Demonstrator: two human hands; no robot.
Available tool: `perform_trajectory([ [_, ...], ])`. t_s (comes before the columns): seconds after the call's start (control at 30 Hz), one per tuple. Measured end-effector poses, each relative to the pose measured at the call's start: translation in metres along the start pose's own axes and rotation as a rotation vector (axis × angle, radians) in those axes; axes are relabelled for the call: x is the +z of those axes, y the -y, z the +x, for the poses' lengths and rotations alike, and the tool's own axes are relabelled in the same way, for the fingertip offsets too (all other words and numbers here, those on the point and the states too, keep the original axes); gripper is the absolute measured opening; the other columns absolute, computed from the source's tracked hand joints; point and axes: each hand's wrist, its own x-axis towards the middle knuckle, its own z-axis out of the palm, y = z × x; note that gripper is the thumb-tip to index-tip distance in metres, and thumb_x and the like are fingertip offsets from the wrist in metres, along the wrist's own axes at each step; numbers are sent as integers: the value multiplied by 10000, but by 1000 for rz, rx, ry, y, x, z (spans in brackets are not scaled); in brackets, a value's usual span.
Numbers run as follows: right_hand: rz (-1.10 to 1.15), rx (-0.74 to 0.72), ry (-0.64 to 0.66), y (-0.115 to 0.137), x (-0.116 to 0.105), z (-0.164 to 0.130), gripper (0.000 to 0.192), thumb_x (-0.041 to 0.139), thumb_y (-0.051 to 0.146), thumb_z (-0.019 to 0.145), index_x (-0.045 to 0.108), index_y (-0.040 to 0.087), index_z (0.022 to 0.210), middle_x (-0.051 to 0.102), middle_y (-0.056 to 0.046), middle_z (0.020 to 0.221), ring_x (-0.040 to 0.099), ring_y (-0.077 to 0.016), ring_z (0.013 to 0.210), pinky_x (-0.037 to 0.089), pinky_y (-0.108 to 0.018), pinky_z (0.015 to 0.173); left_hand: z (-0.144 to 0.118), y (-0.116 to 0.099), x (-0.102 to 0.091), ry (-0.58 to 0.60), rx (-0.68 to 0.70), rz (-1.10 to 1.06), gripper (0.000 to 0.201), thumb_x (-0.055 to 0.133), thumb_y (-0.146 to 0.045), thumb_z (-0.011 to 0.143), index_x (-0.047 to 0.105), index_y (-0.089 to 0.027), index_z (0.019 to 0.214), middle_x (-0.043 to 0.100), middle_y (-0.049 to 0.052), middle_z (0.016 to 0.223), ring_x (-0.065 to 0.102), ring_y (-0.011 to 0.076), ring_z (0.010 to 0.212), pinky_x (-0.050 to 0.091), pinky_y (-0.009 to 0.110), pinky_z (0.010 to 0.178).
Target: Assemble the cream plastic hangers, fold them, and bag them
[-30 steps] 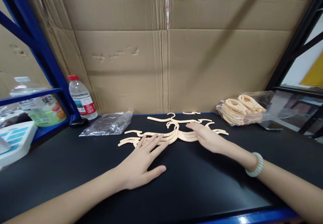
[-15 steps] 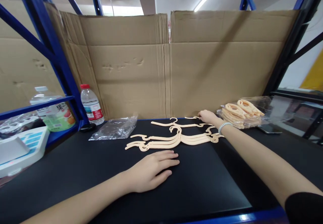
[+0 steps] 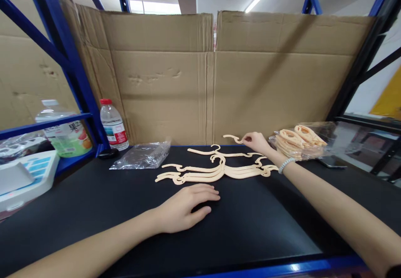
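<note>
Near the cardboard at the back, my right hand [image 3: 256, 141] pinches one end of a small curved cream hanger piece [image 3: 232, 137], lifted just off the table. Several cream plastic clothes hangers [image 3: 200, 175] lie spread in a stack mid-table, their hooks gathered at the centre. Behind them another hanger [image 3: 200, 152] lies with its hook upward in view. My left hand [image 3: 190, 208] rests on the black table just in front of the stack, fingers stretched out and holding nothing.
Bagged folded cream hangers [image 3: 296, 142] sit at the back right beside a phone [image 3: 332, 162]. A clear plastic bag [image 3: 140, 155] and a red-capped water bottle [image 3: 114, 125] are at the back left. A white scale [image 3: 29, 182] stands far left. Cardboard [image 3: 166, 90] walls the back.
My right hand has risen slightly from the table with the small hanger piece, which now shows more of its curved length. My left hand stays almost in place.
</note>
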Motion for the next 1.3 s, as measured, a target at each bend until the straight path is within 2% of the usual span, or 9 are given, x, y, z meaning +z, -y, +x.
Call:
perform_trajectory([
  [0.13, 245, -106, 25, 52, 1, -23, 241, 487, 241, 872, 695, 156, 958, 732, -47, 830, 673, -146, 732, 509, -224, 636, 5, 2, 3, -214, -193, -264, 306, 521, -272, 886, 600, -216, 1176, 663, 82, 1131, 617, 220, 1037, 474, 375, 932],
  [0.27, 718, -327, 148, 108, 2, -62, 134, 592, 234, 789, 700, 156, 798, 717, -37, 753, 656, -145, 694, 501, -235, 618, 12, 2, 4, -389, -330, -637, 349, 547, -379, 873, 562, -168, 1150, 669, 97, 988, 652, 187, 817, 528, 309, 718],
  [0.43, 756, -380, 293, 141, 0, -93, 92, 606, 207, 780, 677, 149, 773, 689, -21, 680, 635, -135, 625, 447, -206, 524, 14, 1, 5, -486, -416, -723, 366, 581, -486, 828, 613, -121, 838, 638, 62, 796, 606, 145, 648, 498, 253, 572],
  [0.53, 632, -371, 249, 131, 2, -83, 165, 585, 280, 828, 672, 153, 771, 695, -29, 699, 636, -141, 640, 456, -222, 557, 13, 3, 6, -512, -450, -807, 365, 601, -499, 812, 555, -137, 820, 646, 52, 777, 603, 134, 622, 496, 251, 578],
  [0.7, 25, -252, 15, 73, 13, -36, 163, 548, 206, 849, 681, 161, 933, 702, -102, 922, 627, -237, 898, 462, -333, 768, 11, 4, 6, -552, -509, -916, 376, 608, -509, 806, 474, -159, 823, 677, 76, 807, 620, 140, 649, 490, 265, 619],
  [0.83, -21, -271, 97, 35, 30, -17, 116, 630, 140, 771, 690, 166, 867, 707, -87, 905, 637, -224, 880, 464, -305, 780, 10, 1, 4, -612, -531, -991, 378, 650, -492, 777, 475, -161, 831, 653, 36, 749, 594, 124, 651, 471, 253, 639],
  [0.97, -22, -288, 77, 26, 38, -14, 83, 585, 139, 799, 651, 179, 768, 692, -52, 811, 636, -197, 794, 453, -277, 715, 10, 2, 2, -686, -533, -1030, 349, 668, -459, 772, 504, -152, 804, 598, -8, 688, 529, 87, 617, 432, 215, 610],
  [1.13, 13, -301, -20, 25, 18, -21, 64, 509, 188, 861, 572, 193, 859, 663, -32, 784, 616, -184, 703, 429, -274, 645, 8, 6, 0, -779, -531, -1024, 331, 708, -411, 753, 501, -153, 764, 572, -27, 668, 517, 78, 622, 433, 207, 624],
  [1.3, 173, -351, -213, 24, -4, -51, 56, 513, 262, 867, 518, 210, 848, 640, -22, 777, 615, -180, 701, 461, -283, 666, 6, 3, -8, -826, -508, -1068, 347, 714, -417, 746, 513, -153, 846, 663, 54, 845, 611, 145, 755, 485, 292, 755],
])
